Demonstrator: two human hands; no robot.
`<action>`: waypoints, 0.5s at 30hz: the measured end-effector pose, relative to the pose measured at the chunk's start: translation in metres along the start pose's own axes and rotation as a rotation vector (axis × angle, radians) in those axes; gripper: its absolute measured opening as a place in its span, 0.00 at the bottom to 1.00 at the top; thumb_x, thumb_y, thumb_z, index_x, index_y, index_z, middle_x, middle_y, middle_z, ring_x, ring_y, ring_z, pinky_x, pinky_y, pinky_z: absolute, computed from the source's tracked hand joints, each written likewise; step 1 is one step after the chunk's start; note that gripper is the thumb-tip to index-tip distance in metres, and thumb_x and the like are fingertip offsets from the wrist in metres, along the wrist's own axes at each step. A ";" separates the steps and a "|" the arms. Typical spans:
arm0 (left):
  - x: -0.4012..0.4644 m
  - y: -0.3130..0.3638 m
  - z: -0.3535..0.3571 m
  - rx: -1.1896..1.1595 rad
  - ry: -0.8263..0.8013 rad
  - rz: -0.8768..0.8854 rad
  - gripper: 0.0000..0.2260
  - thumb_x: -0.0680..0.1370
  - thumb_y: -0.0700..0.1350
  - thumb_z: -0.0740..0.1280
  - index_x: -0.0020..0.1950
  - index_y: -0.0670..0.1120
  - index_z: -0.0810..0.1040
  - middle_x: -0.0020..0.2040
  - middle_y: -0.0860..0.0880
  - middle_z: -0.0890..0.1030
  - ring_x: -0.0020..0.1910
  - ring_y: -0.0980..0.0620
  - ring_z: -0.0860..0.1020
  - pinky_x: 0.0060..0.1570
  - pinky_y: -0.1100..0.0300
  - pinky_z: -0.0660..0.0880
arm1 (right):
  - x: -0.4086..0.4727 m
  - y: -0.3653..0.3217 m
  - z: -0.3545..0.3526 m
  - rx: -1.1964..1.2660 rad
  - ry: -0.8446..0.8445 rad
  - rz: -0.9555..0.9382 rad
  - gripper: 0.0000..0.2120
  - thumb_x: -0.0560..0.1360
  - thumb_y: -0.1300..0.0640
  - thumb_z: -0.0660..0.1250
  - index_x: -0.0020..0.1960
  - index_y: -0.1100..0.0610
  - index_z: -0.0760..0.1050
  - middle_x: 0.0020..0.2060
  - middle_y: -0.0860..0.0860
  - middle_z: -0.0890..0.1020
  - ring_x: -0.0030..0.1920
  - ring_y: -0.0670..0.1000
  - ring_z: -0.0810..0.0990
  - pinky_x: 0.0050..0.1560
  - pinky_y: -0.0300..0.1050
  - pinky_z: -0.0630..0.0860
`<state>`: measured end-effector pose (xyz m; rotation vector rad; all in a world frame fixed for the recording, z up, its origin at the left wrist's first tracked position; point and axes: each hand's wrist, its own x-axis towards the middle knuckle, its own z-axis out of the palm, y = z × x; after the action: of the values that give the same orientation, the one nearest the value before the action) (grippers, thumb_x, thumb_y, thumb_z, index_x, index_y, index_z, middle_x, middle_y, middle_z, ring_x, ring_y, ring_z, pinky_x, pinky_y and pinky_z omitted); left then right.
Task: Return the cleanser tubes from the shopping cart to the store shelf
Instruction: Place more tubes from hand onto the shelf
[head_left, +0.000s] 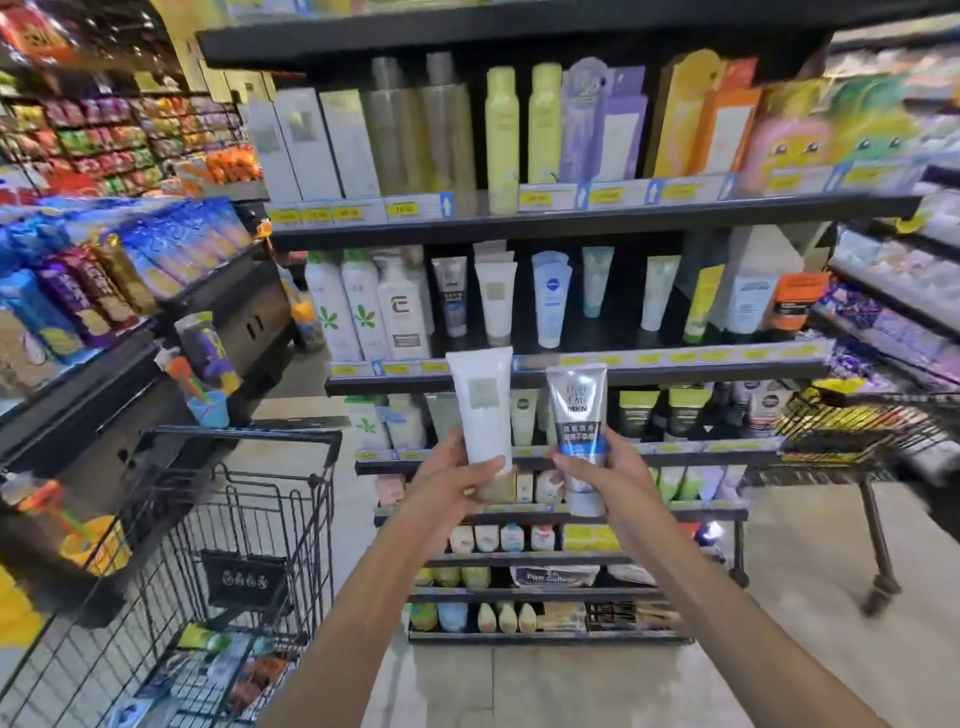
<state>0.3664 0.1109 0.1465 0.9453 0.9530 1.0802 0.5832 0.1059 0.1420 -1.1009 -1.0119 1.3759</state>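
My left hand grips a white cleanser tube by its lower end, cap down. My right hand holds a silver and blue men's cleanser tube the same way. Both tubes are raised upright in front of the store shelf, just below the row where matching tubes stand: a white one and a silver one. The black wire shopping cart stands at the lower left with several packaged items in its bottom.
A second wire cart stands at the right beside the shelf unit. A snack display runs along the left. Tiled floor lies between me and the shelves.
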 end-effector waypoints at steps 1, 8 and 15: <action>0.011 0.006 0.004 0.034 0.012 0.018 0.26 0.76 0.35 0.74 0.71 0.48 0.73 0.62 0.47 0.84 0.63 0.41 0.82 0.63 0.37 0.78 | 0.006 -0.005 -0.006 0.000 -0.002 -0.014 0.22 0.73 0.62 0.77 0.65 0.55 0.76 0.54 0.60 0.86 0.45 0.57 0.85 0.56 0.59 0.81; 0.100 0.044 0.009 0.215 0.072 0.144 0.24 0.74 0.35 0.76 0.69 0.46 0.75 0.59 0.47 0.86 0.58 0.49 0.84 0.52 0.56 0.80 | 0.062 -0.028 -0.039 -0.015 0.017 -0.075 0.21 0.73 0.62 0.76 0.64 0.55 0.76 0.54 0.61 0.85 0.45 0.58 0.84 0.54 0.57 0.81; 0.191 0.074 -0.001 0.424 0.136 0.240 0.23 0.72 0.41 0.80 0.66 0.47 0.79 0.56 0.50 0.86 0.57 0.50 0.84 0.59 0.51 0.81 | 0.119 -0.036 -0.057 0.013 0.033 -0.072 0.21 0.73 0.64 0.75 0.64 0.56 0.76 0.53 0.62 0.86 0.43 0.56 0.84 0.52 0.56 0.82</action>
<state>0.3830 0.3106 0.1872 1.3724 1.2330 1.1773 0.6444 0.2278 0.1549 -1.0642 -1.0080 1.3012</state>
